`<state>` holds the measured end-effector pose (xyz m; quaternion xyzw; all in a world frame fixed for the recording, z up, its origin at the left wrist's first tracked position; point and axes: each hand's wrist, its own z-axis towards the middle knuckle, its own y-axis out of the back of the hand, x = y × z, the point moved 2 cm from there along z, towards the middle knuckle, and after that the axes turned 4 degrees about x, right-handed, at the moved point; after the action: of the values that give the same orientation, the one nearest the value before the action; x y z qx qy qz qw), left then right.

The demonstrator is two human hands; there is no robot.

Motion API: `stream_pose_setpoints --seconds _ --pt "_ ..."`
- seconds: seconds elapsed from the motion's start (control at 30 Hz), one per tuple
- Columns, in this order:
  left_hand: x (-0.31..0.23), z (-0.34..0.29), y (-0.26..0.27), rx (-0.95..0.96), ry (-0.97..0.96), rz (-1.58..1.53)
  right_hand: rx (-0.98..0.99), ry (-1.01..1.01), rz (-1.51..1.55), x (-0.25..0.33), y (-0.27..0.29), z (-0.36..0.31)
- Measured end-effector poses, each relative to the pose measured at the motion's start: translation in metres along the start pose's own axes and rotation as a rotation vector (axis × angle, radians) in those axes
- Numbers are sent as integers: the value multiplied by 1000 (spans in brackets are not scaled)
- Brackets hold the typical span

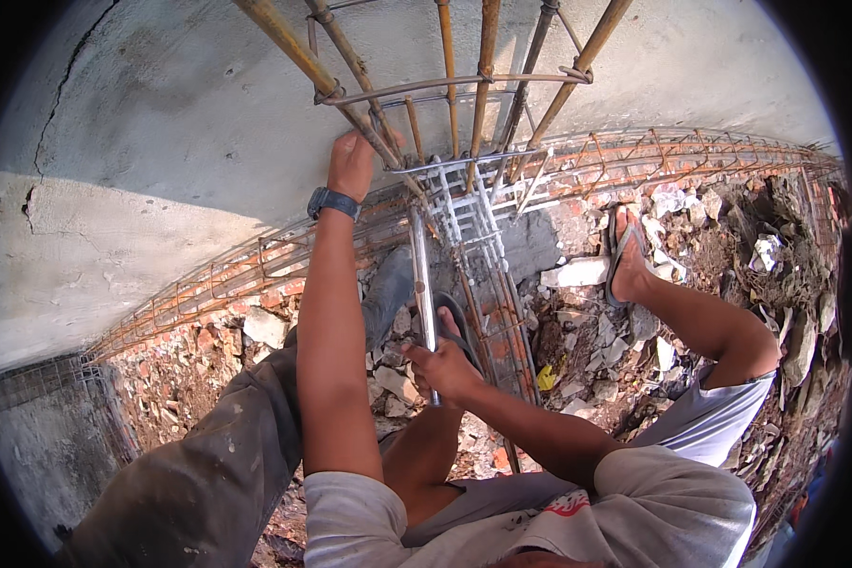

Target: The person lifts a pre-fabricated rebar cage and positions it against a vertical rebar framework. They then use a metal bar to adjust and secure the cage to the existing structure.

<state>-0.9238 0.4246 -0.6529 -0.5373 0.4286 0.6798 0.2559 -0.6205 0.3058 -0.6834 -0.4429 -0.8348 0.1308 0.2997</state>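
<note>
My left hand (352,163), with a dark watch on the wrist, reaches up beside the wall and closes round an upright steel reinforcing bar (374,133) of a column cage. Its fingertips are partly hidden behind the bars. Below it, my right hand (445,371) is closed round the lower part of a shiny metal rod (420,270). That rod slants up to the foot of the cage, where its upper end meets the rebars. Pale, whitish crossing bars (469,204) form the joint just to the right of the rod's upper end.
Long horizontal rebar cages (653,166) run along the foot of a cracked plaster wall (180,123). Broken brick and rubble (596,364) cover the ground. My sandaled foot (627,256) rests on it at right. Another person's dark trouser leg (213,473) stands close at left.
</note>
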Motion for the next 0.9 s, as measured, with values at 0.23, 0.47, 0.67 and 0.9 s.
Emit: stream_pose_setpoints --seconds 0.23,0.47,0.67,0.9 --pt "24 1 2 4 7 -189 84 -110 -579 59 104 -26" --pt "25 -13 5 1 -28 -118 113 -152 -711 99 137 -42" --pt "25 -18 5 -76 14 -140 204 -145 -351 64 98 -36" --pt "58 -12 -10 -100 -11 -143 272 -115 221 3 25 -16"
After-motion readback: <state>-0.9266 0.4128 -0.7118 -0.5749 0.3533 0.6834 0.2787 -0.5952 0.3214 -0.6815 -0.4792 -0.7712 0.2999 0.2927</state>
